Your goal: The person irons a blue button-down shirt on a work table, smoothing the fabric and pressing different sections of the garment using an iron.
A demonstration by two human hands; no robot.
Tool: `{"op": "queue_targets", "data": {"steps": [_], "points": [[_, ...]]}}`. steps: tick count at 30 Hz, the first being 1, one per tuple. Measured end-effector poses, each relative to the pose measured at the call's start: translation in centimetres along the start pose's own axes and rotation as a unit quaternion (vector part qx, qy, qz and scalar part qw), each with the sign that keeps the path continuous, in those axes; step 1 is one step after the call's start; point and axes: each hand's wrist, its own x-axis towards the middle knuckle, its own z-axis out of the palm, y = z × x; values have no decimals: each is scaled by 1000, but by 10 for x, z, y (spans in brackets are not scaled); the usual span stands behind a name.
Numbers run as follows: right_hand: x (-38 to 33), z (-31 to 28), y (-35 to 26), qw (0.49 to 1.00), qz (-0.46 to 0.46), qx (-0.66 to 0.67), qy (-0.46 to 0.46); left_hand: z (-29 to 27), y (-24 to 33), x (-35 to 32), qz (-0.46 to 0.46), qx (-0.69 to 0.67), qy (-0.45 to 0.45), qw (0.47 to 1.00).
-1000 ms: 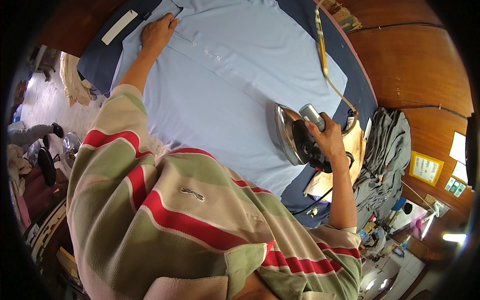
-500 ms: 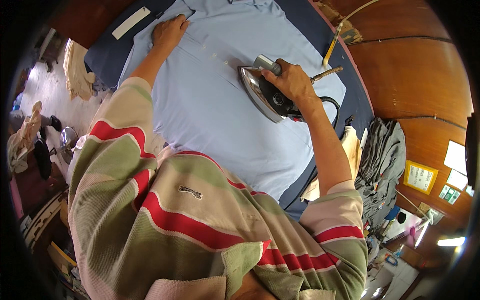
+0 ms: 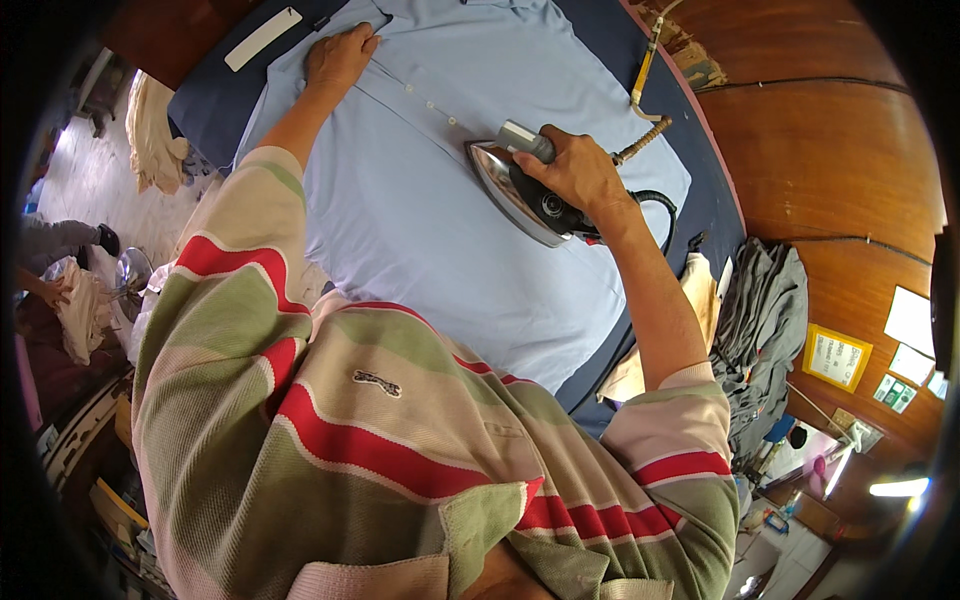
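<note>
A light blue shirt (image 3: pixel 420 240) lies spread over a dark blue padded ironing table (image 3: pixel 210 115), its row of pale buttons showing near the middle. My right hand (image 3: pixel 580 172) grips the handle of a steam iron (image 3: pixel 545 200), whose metal soleplate rests on the shirt to the right of the buttons. A ribbed hose and a black cord run from the back of the iron. Up at the far left, my left hand (image 3: pixel 341 55) has its fingers curled and pressed together on the shirt beside a dark label; the fabric under the fingertips is partly hidden.
A white strip (image 3: pixel 263 40) lies on the table beyond the shirt. Grey garments (image 3: pixel 760 340) hang at the right, near a wooden wall (image 3: pixel 830 150). Beige cloth (image 3: pixel 152 135) hangs at the left. Farther left, another person's hand (image 3: pixel 55 290) touches pale fabric.
The iron and my right hand have shifted slightly left over the shirt, and the hose has swung left. My left hand stays put. At the far left, the other person's hand has come into view.
</note>
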Motion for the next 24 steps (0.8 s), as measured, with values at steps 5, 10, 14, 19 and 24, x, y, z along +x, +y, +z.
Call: {"op": "queue_targets", "data": {"steps": [5,10,14,19,24], "points": [[0,0,0,1000,10,8,18,-3,-1,-1,6,-4,7,1000],[8,0,1,999,22,20,15,0,0,-1,15,5,12,1000],[10,3,-5,1000,1,5,14,0,4,-1,-5,20,-14,1000],[8,2,-11,999,-42,-11,13,-10,8,-3,-17,21,-35,999],[-3,4,5,998,-56,-18,-5,-9,11,-1,-23,33,-46,998]]}}
